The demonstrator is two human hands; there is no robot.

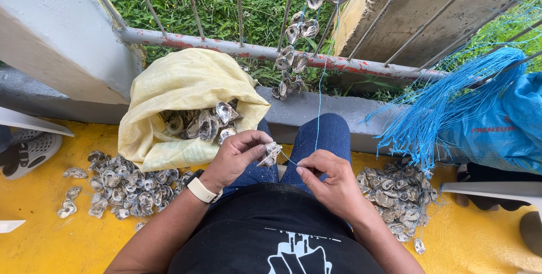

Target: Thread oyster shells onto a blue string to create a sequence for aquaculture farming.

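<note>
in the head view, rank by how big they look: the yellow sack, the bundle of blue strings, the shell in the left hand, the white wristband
1. yellow sack
2. bundle of blue strings, spread out, so the gap is unsure
3. shell held in the left hand
4. white wristband, looks about alike; nearer the camera, so unsure

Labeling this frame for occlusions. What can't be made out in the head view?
- Oyster shell: mostly covered by left hand; any hole unseen.
- Blue string: its end hidden under right hand fingertips.
- Yellow sack: folds hide its depth and contents.
- Hanging shell string: top cut by frame edge.
- Grey shoe: cut by left edge.
</note>
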